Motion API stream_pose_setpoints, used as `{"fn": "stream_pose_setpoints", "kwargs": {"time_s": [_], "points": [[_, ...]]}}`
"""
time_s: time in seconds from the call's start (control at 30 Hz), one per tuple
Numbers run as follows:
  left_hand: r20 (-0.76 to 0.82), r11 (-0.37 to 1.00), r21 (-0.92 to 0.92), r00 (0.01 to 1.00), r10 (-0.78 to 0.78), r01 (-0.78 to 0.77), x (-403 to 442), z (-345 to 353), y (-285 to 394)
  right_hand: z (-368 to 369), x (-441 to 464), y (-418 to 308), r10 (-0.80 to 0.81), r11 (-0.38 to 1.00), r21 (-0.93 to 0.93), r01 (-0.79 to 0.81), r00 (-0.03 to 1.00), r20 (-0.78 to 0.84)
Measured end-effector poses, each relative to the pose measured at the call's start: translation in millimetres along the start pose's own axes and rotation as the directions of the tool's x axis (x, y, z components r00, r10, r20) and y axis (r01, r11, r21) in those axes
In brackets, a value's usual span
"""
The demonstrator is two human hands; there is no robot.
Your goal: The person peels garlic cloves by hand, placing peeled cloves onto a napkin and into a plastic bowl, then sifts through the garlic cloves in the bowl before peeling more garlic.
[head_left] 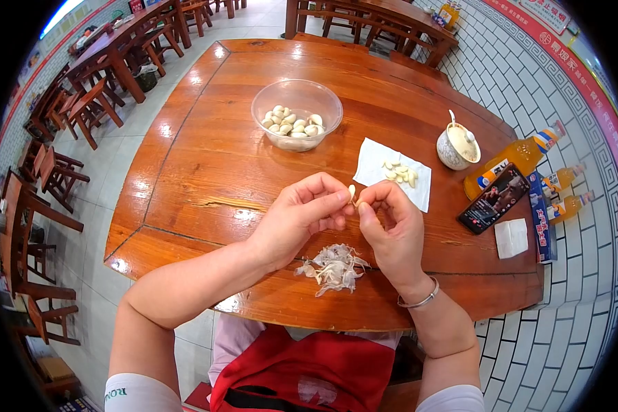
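Garlic clove point(351, 191): slip risk

Our left hand point(307, 211) pinches the clove over the counter point(216, 161); our right hand point(395, 230) grips its lower end, fingertips closed. We judge a hard squeeze or uneven tug could pop it loose, dropping it among the papery skins point(336, 269) nearby

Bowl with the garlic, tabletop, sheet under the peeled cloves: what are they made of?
Bowl: probably clear, glossy plastic; see-through thin wall, though glass isn't ruled out.
Tabletop: reddish-brown wood, likely varnished; visible grain, bright glare spots.
Sheet: looks like matte white paper, maybe a napkin; thin, with crease lines.
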State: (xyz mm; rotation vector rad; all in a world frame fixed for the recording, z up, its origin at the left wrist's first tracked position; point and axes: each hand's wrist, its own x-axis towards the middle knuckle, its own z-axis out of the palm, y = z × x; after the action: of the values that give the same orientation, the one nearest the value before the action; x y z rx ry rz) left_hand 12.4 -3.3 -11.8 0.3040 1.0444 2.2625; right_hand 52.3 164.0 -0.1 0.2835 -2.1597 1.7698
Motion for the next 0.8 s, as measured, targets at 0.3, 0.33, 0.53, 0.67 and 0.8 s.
{"fn": "stream_pose_setpoints", "kwargs": {"time_s": [0.3,0.33,0.53,0.67,0.8], "points": [[-0.013,1.0,-0.018,1.0,0.0,-0.001,0.5,-0.4,0.9,1.4,-0.5,-1.6,0.013,1.0,0.004,-0.013,0.999,0.033],[-0.013,1.0,-0.018,1.0,0.001,-0.001,0.6,-0.3,0.9,1.5,-0.5,-1.3,0.003,1.0,0.003,-0.003,0.999,0.037],[-0.019,1.0,-0.02,1.0,0.008,-0.008,1.1,0.3,1.3,1.1,-0.6,-3.8,0.018,1.0,-0.021,-0.017,0.998,0.059],[-0.019,1.0,-0.022,1.0,0.01,-0.011,1.2,-0.2,1.2,1.4,-1.0,-4.6,0.038,0.999,-0.035,-0.036,0.998,0.055],[-0.021,0.999,-0.04,1.0,0.008,-0.009,1.1,-0.6,1.3,1.1,-1.1,-4.8,0.025,0.998,-0.056,-0.022,0.998,0.055]]}}
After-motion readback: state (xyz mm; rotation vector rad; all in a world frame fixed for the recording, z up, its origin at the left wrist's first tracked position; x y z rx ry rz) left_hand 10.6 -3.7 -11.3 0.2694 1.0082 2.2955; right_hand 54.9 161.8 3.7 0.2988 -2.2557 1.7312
